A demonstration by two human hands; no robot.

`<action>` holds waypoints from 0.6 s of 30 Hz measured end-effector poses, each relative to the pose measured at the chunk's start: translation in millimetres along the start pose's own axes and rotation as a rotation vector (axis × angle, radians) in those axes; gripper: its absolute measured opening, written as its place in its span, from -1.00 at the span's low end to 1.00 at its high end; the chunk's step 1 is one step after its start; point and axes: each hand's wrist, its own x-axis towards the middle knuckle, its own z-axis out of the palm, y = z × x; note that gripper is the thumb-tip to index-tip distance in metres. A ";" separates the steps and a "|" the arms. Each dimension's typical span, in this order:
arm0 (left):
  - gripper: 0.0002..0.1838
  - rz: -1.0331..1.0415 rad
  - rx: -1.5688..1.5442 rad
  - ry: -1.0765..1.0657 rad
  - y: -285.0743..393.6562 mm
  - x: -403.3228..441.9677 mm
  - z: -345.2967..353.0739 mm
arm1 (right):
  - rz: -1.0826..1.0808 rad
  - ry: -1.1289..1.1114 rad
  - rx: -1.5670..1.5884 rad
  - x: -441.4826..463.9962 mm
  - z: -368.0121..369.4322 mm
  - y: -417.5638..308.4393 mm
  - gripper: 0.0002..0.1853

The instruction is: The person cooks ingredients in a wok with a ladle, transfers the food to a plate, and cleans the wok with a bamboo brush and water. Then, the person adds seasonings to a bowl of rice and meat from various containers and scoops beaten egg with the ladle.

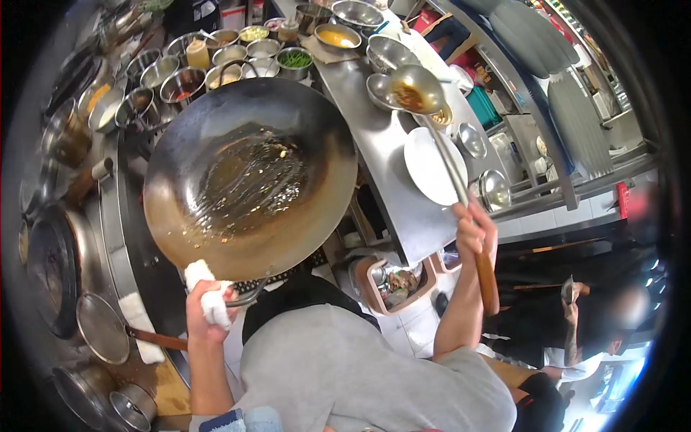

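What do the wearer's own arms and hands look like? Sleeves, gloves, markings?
Left hand and right hand: both ungloved. Forearms bare, no watch or wristband visible. The plain light grey top has a short right sleeve; the left sleeve is mostly out of frame.

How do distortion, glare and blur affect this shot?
Head view: strong fisheye curvature with dark corners; head view: bright reflections on the oily wok and sheen on the steel counter; head view: washed-out glare near the lower right edge, and a blurred patch over a person's head; head view: left hand and right hand reasonably clear.
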 end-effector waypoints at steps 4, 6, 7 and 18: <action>-0.77 0.058 -0.208 -0.019 18.8 -7.7 5.8 | -0.190 0.381 -0.954 54.9 -25.7 -51.6 -0.46; -0.73 0.050 -0.271 -0.126 28.1 -25.7 6.3 | -0.256 0.506 -1.203 79.7 -63.7 -63.3 -0.37; -0.71 0.165 -0.369 -0.053 26.4 -31.8 12.7 | -0.281 0.578 -1.327 87.7 -82.1 -66.4 -0.32; -0.80 0.818 0.909 0.581 89.4 -84.4 -76.8 | -0.451 0.841 -1.630 115.0 -106.5 -41.7 -0.22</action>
